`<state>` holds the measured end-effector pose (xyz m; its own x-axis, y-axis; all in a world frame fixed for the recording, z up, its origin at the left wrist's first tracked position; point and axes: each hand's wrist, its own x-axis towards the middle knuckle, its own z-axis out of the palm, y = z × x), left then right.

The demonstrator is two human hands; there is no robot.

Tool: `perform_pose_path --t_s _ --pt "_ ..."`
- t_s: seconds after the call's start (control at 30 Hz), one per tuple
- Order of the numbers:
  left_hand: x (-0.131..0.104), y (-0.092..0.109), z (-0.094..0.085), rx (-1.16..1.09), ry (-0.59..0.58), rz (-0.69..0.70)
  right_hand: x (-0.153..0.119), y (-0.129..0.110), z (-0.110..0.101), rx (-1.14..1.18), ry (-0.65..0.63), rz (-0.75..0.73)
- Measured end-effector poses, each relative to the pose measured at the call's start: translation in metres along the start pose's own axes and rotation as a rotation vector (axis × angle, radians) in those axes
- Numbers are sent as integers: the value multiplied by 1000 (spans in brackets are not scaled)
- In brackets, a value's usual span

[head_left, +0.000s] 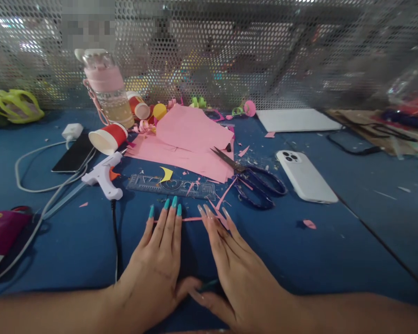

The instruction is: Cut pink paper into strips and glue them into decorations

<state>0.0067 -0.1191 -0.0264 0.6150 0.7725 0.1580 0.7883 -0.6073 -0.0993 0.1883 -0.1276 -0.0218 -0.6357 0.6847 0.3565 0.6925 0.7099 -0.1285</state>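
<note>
Paper strip [192, 219], thin and pink, lies on the table [299, 260] under the fingers [170, 226] of the left hand [155, 266] and right hand [243, 269], both flat and gripping nothing, maybe pressing it smooth, and lifting it next would need a soft pinch.

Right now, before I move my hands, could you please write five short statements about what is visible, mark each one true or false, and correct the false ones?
1. A narrow pink paper strip runs between the fingers of the left hand and the right hand. True.
2. The right hand grips the scissors. False: the scissors lie unheld beyond it.
3. The yellow paper scrap overlaps the clear stencil ruler. True.
4. The white smartphone lies screen-up. False: its rear cameras face upward.
5. The scissor blades reach over the pink paper sheets. True.
</note>
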Motion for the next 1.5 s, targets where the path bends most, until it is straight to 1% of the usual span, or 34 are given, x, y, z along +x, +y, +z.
perform_pose_path --t_s 0.13,0.33,0.6,0.77,0.9,1.13,1.3,1.5 --pt "1 0 -1 21 14 7 0 1 1 -6 -10 3" --pt "4 0 -5 13 -33 2 1 1 0 -8 -53 3" --pt "4 -1 -4 22 -28 5 -1 2 2 22 -73 -21" --pt "4 -1 -5 22 -51 0 -2 1 3 45 -125 8" --pt "4 -2 -5 24 -14 18 -1 1 3 58 -115 26" --pt "6 -3 -3 -12 11 12 6 1 -2 70 -110 -15" --pt "7 -3 -4 -38 0 2 7 2 -4 55 -114 -21" --pt "8 -4 -6 -18 -26 13 7 3 -4 47 -115 -19"
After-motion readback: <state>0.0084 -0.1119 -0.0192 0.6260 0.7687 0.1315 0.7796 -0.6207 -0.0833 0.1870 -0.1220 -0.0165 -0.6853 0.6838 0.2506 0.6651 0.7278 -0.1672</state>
